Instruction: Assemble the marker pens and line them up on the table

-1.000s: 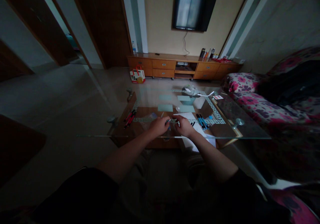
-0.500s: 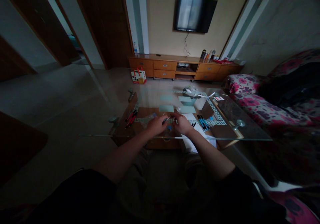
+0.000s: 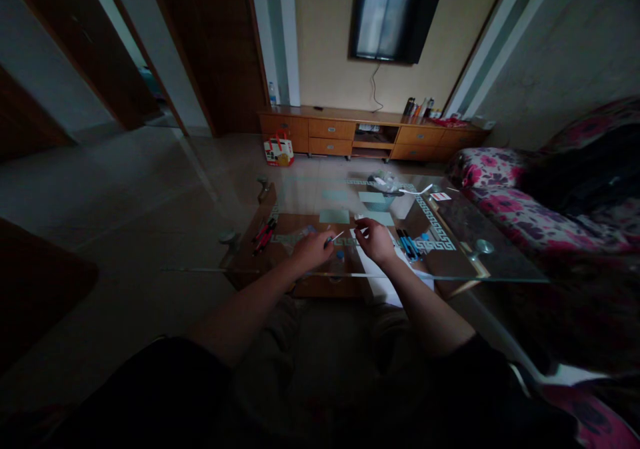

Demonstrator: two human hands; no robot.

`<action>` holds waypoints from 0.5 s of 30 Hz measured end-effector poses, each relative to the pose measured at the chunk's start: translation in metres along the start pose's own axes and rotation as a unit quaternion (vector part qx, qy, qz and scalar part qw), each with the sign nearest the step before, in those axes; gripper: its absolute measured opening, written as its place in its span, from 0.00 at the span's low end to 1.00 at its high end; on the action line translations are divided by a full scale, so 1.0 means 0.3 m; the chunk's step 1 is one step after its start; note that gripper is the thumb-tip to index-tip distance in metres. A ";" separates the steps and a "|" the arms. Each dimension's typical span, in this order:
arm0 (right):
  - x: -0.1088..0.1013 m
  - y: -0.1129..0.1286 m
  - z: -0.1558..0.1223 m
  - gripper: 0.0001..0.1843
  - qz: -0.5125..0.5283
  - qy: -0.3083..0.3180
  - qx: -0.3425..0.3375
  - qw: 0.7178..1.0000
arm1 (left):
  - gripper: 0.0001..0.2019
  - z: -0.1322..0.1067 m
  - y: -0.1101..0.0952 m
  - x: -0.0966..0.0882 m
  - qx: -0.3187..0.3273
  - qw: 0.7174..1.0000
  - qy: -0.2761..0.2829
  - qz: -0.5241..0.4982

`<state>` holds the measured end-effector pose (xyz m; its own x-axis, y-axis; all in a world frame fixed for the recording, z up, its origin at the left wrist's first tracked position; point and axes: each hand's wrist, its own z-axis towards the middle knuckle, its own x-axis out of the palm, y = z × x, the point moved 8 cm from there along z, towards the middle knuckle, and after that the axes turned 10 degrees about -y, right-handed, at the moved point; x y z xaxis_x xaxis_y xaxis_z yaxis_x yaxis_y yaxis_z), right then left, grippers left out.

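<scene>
My left hand (image 3: 310,251) is closed around a thin pen part (image 3: 334,238) whose pale tip points up and to the right. My right hand (image 3: 376,241) is pinched on a small white piece (image 3: 363,231) a little to the right of that tip. Both hands hover just above the near edge of a glass coffee table (image 3: 450,265). A white sheet of paper (image 3: 385,287) lies under my right wrist. Several blue pens (image 3: 406,243) lie right of my right hand, and red and black pens (image 3: 263,234) lie left of my left hand.
A teal bowl with wrappers (image 3: 380,194) stands at the table's far side. A floral sofa (image 3: 525,202) runs along the right. A wooden TV cabinet (image 3: 370,134) with a wall television (image 3: 393,25) is at the back, and a red and white bag (image 3: 279,150) stands on the floor.
My hands were close together on the pen. They have now drawn apart, the right hand lifting away to the right with a small white piece.
</scene>
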<state>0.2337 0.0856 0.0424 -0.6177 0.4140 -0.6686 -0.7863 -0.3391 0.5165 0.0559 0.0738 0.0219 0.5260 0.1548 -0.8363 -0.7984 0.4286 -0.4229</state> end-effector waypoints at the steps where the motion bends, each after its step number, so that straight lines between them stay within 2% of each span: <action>1: -0.007 0.002 0.001 0.14 -0.001 -0.006 0.001 1.000 | 0.13 0.001 0.001 0.000 0.000 1.000 0.000 0.000; 7: -0.020 0.001 0.001 0.15 0.005 -0.014 -0.003 1.000 | 0.12 -0.001 0.008 0.002 -0.013 1.000 0.006 -0.001; 15: -0.060 -0.057 0.000 0.19 0.014 -0.016 0.008 1.000 | 0.13 -0.013 0.009 -0.007 -0.014 1.000 0.017 -0.010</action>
<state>0.2583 0.0840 0.0455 -0.6388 0.4323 -0.6364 -0.7691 -0.3374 0.5428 0.0515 0.0711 0.0212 0.5315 0.1156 -0.8392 -0.7964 0.4056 -0.4486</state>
